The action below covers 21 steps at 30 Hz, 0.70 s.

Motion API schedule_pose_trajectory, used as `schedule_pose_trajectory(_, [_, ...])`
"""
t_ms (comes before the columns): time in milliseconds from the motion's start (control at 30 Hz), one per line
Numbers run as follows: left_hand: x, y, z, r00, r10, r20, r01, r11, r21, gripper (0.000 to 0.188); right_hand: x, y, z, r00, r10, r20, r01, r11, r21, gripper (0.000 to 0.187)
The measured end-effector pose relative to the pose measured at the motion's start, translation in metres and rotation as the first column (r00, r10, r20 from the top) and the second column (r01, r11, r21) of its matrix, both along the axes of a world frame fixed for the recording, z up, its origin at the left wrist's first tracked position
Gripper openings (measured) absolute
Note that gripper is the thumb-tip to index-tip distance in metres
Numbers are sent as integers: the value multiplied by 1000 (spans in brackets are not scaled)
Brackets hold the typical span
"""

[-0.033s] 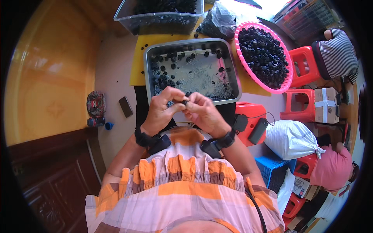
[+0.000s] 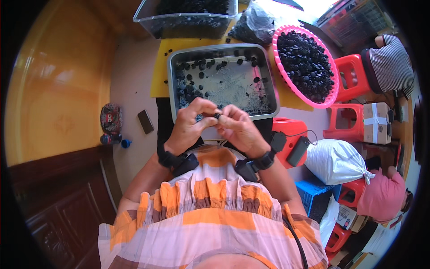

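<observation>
Two hands meeting, left hand [image 2: 191,123] and right hand [image 2: 239,130] pinching small black piece [image 2: 217,116], over metal tray's [image 2: 222,48] near rim

Orange checked top [image 2: 210,215], black wristbands [image 2: 166,159]

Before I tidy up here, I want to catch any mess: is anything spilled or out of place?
A few small dark pieces lie loose on the yellow mat, outside the metal tray. A dark phone-like slab lies on the bare floor. Nothing looks damaged.
</observation>
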<state>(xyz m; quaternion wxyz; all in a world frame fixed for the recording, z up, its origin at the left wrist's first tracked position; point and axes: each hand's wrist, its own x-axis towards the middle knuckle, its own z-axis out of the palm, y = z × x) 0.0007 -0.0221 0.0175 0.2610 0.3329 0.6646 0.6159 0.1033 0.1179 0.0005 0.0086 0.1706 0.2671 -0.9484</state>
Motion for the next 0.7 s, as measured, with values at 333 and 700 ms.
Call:
schedule_pose_trajectory(333, [-50, -26, 0, 948, 266, 176, -294, 943, 158, 28, 38, 163, 50, 800, -587, -123, 578, 700, 419, 14])
schedule_pose_trajectory(700, [-188, -213, -88, 409, 566, 716, -691, 704, -162, 16, 16, 43, 46, 987, 8, 160, -142, 500, 854, 21])
